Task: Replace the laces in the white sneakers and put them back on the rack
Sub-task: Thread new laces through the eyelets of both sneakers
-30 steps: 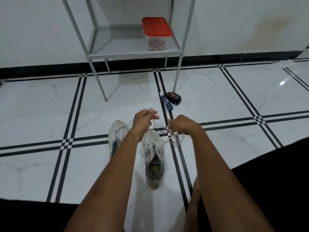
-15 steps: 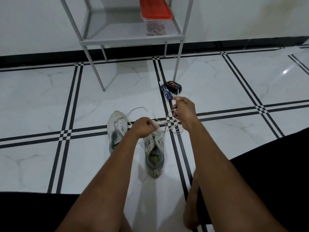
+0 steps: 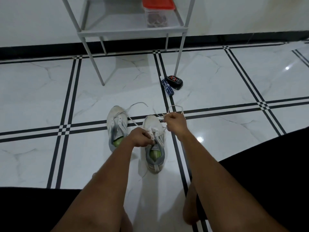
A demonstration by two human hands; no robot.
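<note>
I see a white marble-look tiled floor crossed by black double stripes, with a black skirting line along the white wall at the back. A grey metal rack stands against that wall, and on its shelf sits a clear container with a red lid. Two white sneakers lie side by side on the floor in front of me, toes pointing away: the left sneaker sits untouched, its loose lace trailing over the tile, and the right sneaker is under my hands. My left hand is curled at the eyelets of the right sneaker, pinching there. My right hand is closed around the white lace, which loops out past the knuckles. Near the rack's right front leg lie a black tin and a blue tube, touching
</note>
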